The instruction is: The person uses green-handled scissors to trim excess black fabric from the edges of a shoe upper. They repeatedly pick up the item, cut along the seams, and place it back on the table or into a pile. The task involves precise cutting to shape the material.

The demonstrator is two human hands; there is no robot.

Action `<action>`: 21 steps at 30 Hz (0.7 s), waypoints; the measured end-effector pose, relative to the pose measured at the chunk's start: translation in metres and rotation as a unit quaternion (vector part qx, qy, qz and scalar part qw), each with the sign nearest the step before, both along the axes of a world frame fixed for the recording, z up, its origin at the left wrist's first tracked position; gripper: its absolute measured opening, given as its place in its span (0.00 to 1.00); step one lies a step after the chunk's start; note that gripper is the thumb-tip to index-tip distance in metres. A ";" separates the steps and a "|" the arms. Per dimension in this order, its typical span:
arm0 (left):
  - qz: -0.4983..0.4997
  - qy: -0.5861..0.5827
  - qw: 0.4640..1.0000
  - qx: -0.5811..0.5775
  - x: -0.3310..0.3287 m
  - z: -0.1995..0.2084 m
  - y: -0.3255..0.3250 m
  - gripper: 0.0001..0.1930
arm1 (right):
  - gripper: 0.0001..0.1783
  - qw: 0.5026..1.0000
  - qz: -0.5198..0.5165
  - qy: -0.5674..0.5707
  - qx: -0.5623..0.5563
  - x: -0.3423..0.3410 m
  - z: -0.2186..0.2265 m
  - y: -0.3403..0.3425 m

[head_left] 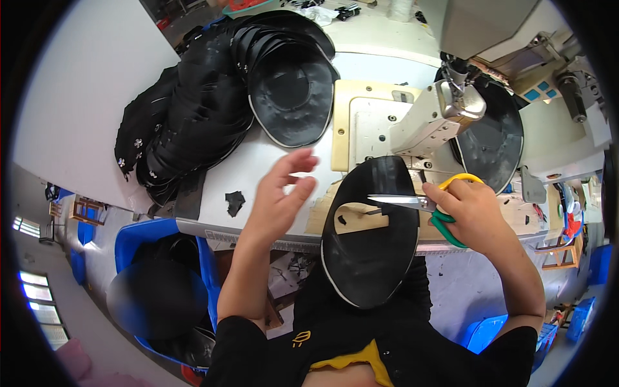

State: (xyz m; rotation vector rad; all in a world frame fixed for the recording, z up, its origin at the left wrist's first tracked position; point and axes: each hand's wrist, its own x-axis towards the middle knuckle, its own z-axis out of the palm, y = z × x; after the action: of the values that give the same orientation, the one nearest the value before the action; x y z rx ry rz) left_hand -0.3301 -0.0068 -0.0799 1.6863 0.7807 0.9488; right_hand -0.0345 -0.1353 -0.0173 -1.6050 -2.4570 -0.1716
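Your left hand (276, 203), fingers parted and empty, stands clear between a ragged black scrap (235, 203) and the smooth, pale-edged oval panel (371, 258) overhanging the front edge of the desk (242, 158). Your right hand (471, 209) wraps its fingers around the looped handles of the scissors (419, 202), straight metal blades over the panel, near the sewing machine (422, 122).

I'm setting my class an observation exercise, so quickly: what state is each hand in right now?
Left hand: open, loosely curled, holding nothing visible.
Right hand: closed, holding the scissors by their yellow and green handles.
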 end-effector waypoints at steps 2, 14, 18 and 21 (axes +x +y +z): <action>-0.135 -0.010 0.989 -0.057 0.030 -0.001 0.008 0.23 | 0.27 1.000 0.002 -0.015 -0.003 0.001 0.002 -0.002; -0.064 -0.327 0.842 -0.423 0.034 0.012 -0.052 0.15 | 0.31 0.995 -0.034 0.062 0.067 -0.005 0.010 -0.014; 0.009 -0.364 0.861 -0.355 0.044 0.009 -0.074 0.14 | 0.34 0.997 -0.021 0.028 0.072 -0.021 0.020 -0.018; 0.031 -0.380 0.866 -0.325 0.052 0.012 -0.087 0.12 | 0.33 0.995 -0.024 -0.005 0.094 -0.023 0.022 -0.019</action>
State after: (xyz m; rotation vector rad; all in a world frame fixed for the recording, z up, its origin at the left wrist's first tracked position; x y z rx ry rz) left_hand -0.2780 -0.0940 -0.0678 0.6108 0.5143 1.1176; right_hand -0.0575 -0.1546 0.0049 -1.5853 -2.3305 -0.4065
